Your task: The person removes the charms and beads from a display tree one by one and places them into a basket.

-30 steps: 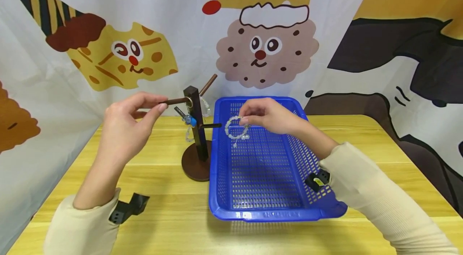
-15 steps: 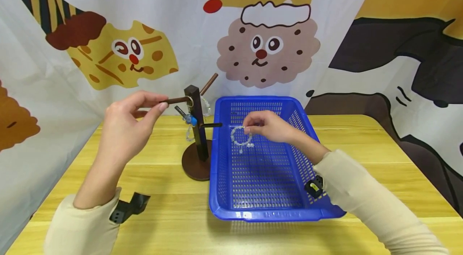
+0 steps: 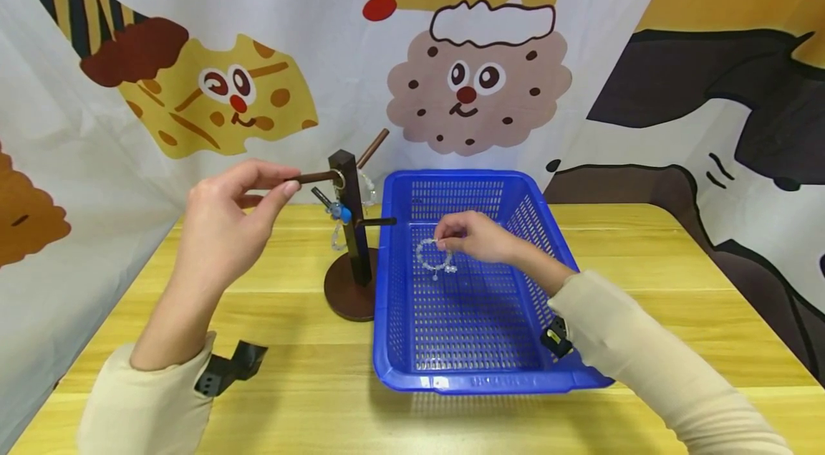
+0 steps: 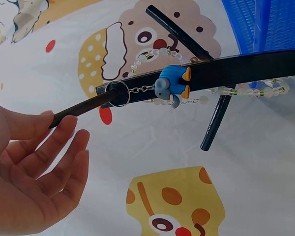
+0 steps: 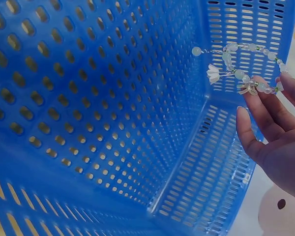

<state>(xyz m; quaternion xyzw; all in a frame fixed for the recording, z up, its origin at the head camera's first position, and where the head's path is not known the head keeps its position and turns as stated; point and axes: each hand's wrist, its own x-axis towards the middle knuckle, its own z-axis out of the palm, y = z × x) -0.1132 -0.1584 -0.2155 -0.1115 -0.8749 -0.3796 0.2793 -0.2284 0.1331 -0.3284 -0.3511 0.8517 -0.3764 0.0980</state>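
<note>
My left hand [image 3: 235, 226] pinches the end of one peg [image 4: 83, 107] on a dark brown wooden stand [image 3: 353, 226]. A blue figure keychain [image 4: 173, 81] hangs by its ring from that peg. Beaded bracelets [image 4: 265, 91] hang on other pegs of the stand. Between thumb and fingers, my right hand [image 3: 480, 236] holds a pale beaded bracelet [image 3: 433, 254] with small charms, over the inside of a blue plastic basket [image 3: 493, 383]. In the right wrist view, a white flower charm [image 5: 213, 73] dangles from this bracelet.
The basket stands close against the stand's right side on the wooden table [image 3: 303, 398]. A bare peg [image 3: 377, 221] sticks out toward the basket's rim. Behind the table hangs a printed cloth [image 3: 348, 68].
My right hand has lowered with the bracelet, moving slightly right and deeper over the basket. My left hand keeps its pinch on the peg.
</note>
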